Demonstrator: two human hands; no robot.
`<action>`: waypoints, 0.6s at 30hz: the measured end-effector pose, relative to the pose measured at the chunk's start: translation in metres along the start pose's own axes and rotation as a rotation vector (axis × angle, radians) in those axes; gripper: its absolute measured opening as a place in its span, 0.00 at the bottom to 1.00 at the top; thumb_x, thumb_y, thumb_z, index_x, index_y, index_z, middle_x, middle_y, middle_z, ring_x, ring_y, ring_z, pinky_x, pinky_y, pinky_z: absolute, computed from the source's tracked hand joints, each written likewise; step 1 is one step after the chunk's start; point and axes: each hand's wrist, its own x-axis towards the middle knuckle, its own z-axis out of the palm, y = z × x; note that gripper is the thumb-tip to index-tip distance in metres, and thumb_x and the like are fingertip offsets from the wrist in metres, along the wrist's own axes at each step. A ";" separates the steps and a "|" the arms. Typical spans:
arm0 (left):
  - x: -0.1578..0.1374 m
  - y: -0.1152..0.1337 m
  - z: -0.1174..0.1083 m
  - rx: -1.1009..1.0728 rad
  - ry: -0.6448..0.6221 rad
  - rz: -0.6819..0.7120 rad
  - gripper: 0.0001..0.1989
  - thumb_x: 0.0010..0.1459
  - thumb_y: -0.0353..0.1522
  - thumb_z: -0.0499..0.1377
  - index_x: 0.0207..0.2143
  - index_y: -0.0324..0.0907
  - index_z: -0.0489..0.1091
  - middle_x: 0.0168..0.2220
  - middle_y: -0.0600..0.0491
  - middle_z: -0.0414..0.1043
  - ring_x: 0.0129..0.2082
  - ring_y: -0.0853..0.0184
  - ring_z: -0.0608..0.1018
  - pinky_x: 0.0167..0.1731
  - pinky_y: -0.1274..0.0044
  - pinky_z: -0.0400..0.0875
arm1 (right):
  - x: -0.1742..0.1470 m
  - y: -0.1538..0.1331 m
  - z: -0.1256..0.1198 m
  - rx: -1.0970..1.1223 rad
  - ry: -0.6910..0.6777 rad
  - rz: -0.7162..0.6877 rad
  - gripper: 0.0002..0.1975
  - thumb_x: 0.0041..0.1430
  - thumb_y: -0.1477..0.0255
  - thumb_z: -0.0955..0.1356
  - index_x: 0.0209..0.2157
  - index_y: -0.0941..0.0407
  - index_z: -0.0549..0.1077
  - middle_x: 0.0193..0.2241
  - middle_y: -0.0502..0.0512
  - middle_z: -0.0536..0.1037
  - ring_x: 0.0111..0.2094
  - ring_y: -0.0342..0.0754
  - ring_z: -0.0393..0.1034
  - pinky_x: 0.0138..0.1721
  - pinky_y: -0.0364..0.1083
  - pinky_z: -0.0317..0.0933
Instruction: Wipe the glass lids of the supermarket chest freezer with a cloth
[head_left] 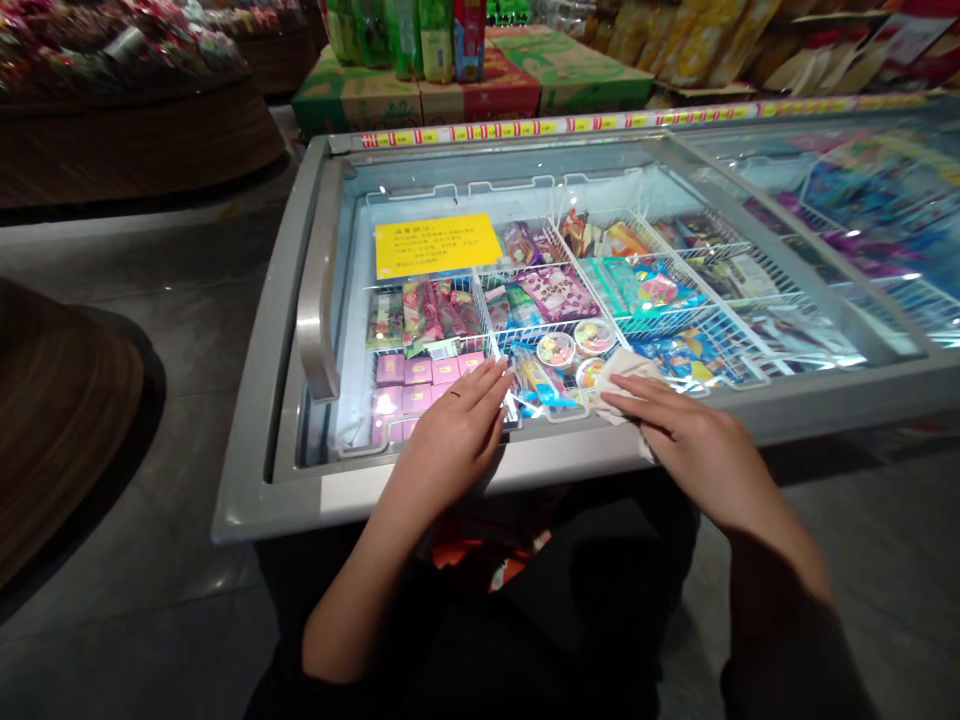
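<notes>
A chest freezer (570, 460) with a sliding glass lid stretches across the view in front of me. My left hand (466, 415) lies flat near the front edge of the glass, fingers stretched forward, holding nothing. Under my right hand (679, 425) a white cloth (626, 380) is pressed against the glass, its end hanging over the front rim. Below the glass are pink boxes (416, 370), round tubs (556, 349) and bagged frozen goods in white wire baskets (555, 240). A yellow notice (437, 246) is on the lid.
A grey handle (318, 340) rises at the lid's left side. Price labels (525, 128) line the back rim. Behind stand cartons (480, 98) with green bottles (405, 40). Round wooden display stands (135, 140) are on the left, above a grey tiled floor (187, 480).
</notes>
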 end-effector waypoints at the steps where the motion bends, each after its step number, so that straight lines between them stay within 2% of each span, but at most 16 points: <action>1: 0.000 0.000 0.000 -0.003 -0.002 0.004 0.23 0.74 0.29 0.49 0.68 0.40 0.65 0.71 0.42 0.65 0.72 0.57 0.67 0.70 0.60 0.67 | 0.001 0.003 0.000 -0.029 0.031 0.049 0.23 0.68 0.78 0.62 0.56 0.48 0.82 0.60 0.53 0.80 0.62 0.58 0.74 0.62 0.59 0.71; 4: 0.001 -0.001 0.000 -0.019 0.003 0.005 0.23 0.75 0.29 0.48 0.68 0.38 0.66 0.71 0.41 0.65 0.72 0.57 0.67 0.70 0.60 0.66 | 0.011 -0.003 0.008 -0.088 0.094 0.117 0.26 0.65 0.81 0.63 0.59 0.52 0.80 0.62 0.56 0.78 0.63 0.60 0.74 0.62 0.60 0.72; 7: 0.000 -0.002 0.000 -0.044 0.014 0.001 0.22 0.75 0.29 0.49 0.68 0.39 0.66 0.71 0.42 0.65 0.72 0.57 0.67 0.71 0.60 0.66 | 0.023 -0.027 0.019 -0.034 0.083 0.056 0.28 0.64 0.83 0.63 0.61 0.52 0.79 0.62 0.56 0.77 0.64 0.58 0.72 0.65 0.58 0.69; 10: -0.001 -0.004 -0.003 -0.065 0.012 0.001 0.22 0.75 0.29 0.49 0.68 0.40 0.66 0.71 0.43 0.65 0.72 0.58 0.66 0.71 0.61 0.66 | 0.020 -0.044 0.021 0.073 0.028 -0.022 0.27 0.66 0.81 0.62 0.59 0.50 0.80 0.62 0.52 0.77 0.65 0.54 0.71 0.67 0.56 0.66; 14: -0.002 -0.003 -0.004 -0.074 0.007 0.019 0.23 0.75 0.29 0.48 0.69 0.39 0.65 0.71 0.44 0.64 0.72 0.59 0.66 0.71 0.61 0.66 | 0.001 -0.032 0.007 0.212 -0.032 -0.039 0.23 0.68 0.76 0.61 0.53 0.46 0.84 0.59 0.47 0.80 0.63 0.53 0.73 0.67 0.55 0.66; 18: -0.002 -0.001 -0.002 -0.052 0.015 0.021 0.23 0.74 0.28 0.49 0.68 0.38 0.65 0.71 0.43 0.65 0.72 0.59 0.67 0.71 0.61 0.66 | 0.002 -0.009 0.003 0.208 0.040 0.113 0.21 0.67 0.75 0.63 0.51 0.49 0.85 0.57 0.50 0.81 0.63 0.56 0.73 0.69 0.59 0.63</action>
